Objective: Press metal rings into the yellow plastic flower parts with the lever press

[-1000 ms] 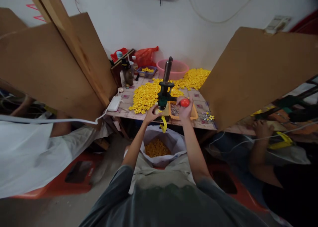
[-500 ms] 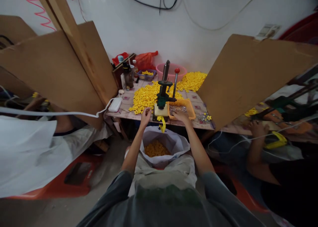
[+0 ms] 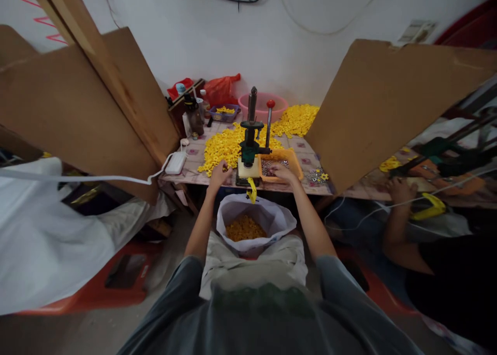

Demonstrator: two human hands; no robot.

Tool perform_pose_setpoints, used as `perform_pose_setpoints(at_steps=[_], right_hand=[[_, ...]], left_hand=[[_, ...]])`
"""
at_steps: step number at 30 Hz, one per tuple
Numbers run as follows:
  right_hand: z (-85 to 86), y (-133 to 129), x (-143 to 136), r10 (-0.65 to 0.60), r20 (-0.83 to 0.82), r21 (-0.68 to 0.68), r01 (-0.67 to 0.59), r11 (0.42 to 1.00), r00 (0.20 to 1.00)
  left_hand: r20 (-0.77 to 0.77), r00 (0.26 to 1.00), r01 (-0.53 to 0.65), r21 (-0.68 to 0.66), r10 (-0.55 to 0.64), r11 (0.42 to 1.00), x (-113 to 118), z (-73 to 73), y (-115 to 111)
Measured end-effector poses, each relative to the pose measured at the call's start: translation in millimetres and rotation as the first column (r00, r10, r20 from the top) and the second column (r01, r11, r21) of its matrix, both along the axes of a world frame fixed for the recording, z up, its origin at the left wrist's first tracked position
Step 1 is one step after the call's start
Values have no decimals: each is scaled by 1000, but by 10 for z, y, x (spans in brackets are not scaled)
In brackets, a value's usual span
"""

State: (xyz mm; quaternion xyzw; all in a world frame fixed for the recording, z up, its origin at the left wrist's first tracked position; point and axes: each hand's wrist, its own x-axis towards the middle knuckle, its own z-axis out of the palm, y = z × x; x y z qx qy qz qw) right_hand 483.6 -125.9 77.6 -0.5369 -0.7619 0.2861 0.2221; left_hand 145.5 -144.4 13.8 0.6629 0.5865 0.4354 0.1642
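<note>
At the table's front edge, my left hand [image 3: 220, 175] is closed with its fingers curled, beside the heap of small yellow plastic pieces [image 3: 219, 147]; whatever it pinches is too small to make out. My right hand [image 3: 282, 173] dips its fingers, drawn together, into an orange tray [image 3: 297, 164] of small shiny metal parts [image 3: 274, 165]. Between the hands stands a green hand press [image 3: 249, 150] with a red-knobbed lever [image 3: 269, 122] and a pale block at its base. A yellow part [image 3: 252, 190] hangs at the front of the press.
Below the table edge, an open white sack [image 3: 229, 210] holds yellow pieces. Cardboard panels [image 3: 368, 112] flank the table. Behind are a pink basin [image 3: 279, 106], a purple basket [image 3: 225, 116] and a bottle [image 3: 194, 118]. A white power strip [image 3: 176, 162] lies left. A co-worker's hand [image 3: 402, 190] is at right.
My left hand has moved slightly left, away from the press. My right hand stays at the tray, its fingers drawn closer together. The camera view has shifted a little.
</note>
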Motion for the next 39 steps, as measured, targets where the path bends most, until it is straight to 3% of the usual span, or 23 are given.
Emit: perform_pose_setpoints(at_steps=[3,6,11,13,16,21,25,30,32,34,37,39], right_hand=[[-52,-21,7,-146,-5,32,146,989,989],[-58,-106,4,-238,-25,104,239,965,971],[7,-296,-106,-199,-76,256,212,943,977],[28,-365,-222,-106,-38,340,113,934,994],[48,-447,-441,32,143,435,-92,896,989],[65,-478,-753,110,354,523,-294,800,929],[6,-458,-878,84,429,499,-313,808,900],[-23,-548,-878,95,407,496,-307,812,909],[99,-551,-836,26,304,591,-210,779,952],[339,-439,-778,-143,51,710,65,701,988],[862,38,-693,-351,-362,694,501,516,863],[1211,507,-672,-398,-465,626,612,484,791]], left_hand=[[394,919,8,17,-14,1000,230,-28,83],[569,819,108,-19,-78,994,459,-79,143],[530,816,245,44,-230,969,517,-135,122],[477,827,308,56,-296,950,471,-143,93],[436,828,366,55,-352,929,416,-145,63],[449,799,425,52,-401,904,394,-126,54],[451,792,445,36,-412,895,392,-106,47],[468,781,431,74,-413,899,420,-103,41],[476,788,411,66,-390,909,438,-112,45],[481,793,402,50,-375,914,454,-118,49],[496,790,391,46,-361,919,469,-112,46],[505,787,386,46,-355,921,473,-98,35]])
